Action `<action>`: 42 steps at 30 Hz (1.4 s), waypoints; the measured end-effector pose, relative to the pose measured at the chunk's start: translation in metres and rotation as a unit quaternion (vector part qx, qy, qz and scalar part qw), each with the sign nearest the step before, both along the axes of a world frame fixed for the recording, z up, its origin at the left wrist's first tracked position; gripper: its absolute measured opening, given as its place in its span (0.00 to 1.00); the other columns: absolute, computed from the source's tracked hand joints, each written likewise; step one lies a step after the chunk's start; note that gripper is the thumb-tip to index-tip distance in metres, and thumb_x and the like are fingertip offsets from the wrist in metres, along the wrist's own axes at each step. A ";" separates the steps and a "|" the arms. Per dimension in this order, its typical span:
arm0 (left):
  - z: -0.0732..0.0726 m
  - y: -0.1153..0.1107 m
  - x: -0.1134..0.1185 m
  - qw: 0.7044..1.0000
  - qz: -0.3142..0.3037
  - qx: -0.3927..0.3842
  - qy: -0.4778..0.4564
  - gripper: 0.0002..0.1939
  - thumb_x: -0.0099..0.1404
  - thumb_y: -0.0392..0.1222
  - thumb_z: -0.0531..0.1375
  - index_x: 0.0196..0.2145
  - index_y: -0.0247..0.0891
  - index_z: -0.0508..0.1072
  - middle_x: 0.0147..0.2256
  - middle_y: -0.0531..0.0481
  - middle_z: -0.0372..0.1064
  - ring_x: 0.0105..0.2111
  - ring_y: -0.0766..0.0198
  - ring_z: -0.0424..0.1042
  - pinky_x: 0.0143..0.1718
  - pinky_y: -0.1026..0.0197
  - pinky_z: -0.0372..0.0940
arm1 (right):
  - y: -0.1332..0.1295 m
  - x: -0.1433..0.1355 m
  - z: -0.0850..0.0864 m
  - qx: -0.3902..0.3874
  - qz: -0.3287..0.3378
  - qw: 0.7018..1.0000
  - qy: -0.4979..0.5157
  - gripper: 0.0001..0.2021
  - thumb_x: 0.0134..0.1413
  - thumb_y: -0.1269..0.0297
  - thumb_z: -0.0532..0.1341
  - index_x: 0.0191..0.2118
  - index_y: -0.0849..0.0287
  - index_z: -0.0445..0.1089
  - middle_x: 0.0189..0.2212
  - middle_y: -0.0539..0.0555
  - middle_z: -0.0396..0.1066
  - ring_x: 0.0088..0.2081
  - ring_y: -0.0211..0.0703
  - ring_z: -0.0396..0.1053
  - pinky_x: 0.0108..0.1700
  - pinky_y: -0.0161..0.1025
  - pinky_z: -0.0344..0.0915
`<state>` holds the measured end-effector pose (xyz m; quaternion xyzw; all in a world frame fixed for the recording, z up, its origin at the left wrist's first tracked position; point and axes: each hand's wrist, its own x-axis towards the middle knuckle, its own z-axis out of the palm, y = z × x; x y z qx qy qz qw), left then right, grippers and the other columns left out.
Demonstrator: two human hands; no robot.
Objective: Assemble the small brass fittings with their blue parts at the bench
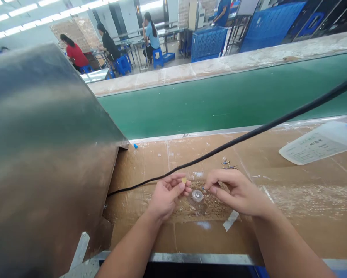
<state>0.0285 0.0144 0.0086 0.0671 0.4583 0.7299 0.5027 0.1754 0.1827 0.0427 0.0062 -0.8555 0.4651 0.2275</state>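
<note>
hands apart over a cardboard-covered counter (208, 239), each with a small part in its fingertips.
the left hand (167, 195), at nine o'clock of a clear round disc (197, 195) on the counter, is clamped on a yellow piece (184, 180); the right hand (238, 189), at three o'clock, pinches a bluish piece (203, 188) too tiny to identify. metal bits (229, 166) lie between one and two o'clock, a white bottle (312, 144) at two.

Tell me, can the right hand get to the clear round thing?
Probably yes: the right hand is close beside the clear round thing, and nothing covers it. The fingers seem to pinch a tiny bit, though.
</note>
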 end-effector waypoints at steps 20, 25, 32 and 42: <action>0.009 0.003 0.007 0.993 0.103 -0.006 -0.055 0.25 0.34 0.45 0.83 0.29 0.32 0.82 0.29 0.45 0.80 0.27 0.68 0.77 0.32 0.70 0.73 | -0.049 -0.029 -0.023 -0.050 -0.128 0.984 0.115 0.08 0.64 0.71 0.60 0.41 0.53 0.77 0.39 0.53 0.80 0.43 0.43 0.79 0.46 0.36 0.76; 0.011 0.004 0.007 0.995 0.092 -0.003 -0.044 0.24 0.36 0.47 0.82 0.29 0.32 0.83 0.30 0.46 0.80 0.28 0.70 0.76 0.32 0.71 0.72 | -0.051 -0.030 -0.024 -0.046 -0.135 0.982 0.120 0.08 0.63 0.70 0.61 0.41 0.53 0.78 0.39 0.54 0.80 0.44 0.45 0.79 0.46 0.38 0.77; 0.008 0.003 0.007 0.997 0.078 0.007 -0.019 0.23 0.37 0.50 0.82 0.29 0.35 0.84 0.31 0.46 0.81 0.29 0.70 0.77 0.35 0.71 0.73 | -0.051 -0.030 -0.023 -0.041 -0.135 0.983 0.117 0.08 0.64 0.70 0.62 0.41 0.53 0.79 0.39 0.54 0.80 0.43 0.44 0.78 0.45 0.38 0.78; 0.006 0.003 0.007 0.996 0.078 0.000 0.038 0.22 0.39 0.52 0.81 0.30 0.37 0.85 0.34 0.42 0.82 0.30 0.67 0.78 0.36 0.69 0.74 | -0.051 -0.029 -0.023 -0.040 -0.148 0.982 0.106 0.07 0.64 0.68 0.62 0.41 0.54 0.80 0.39 0.56 0.80 0.43 0.46 0.79 0.44 0.40 0.79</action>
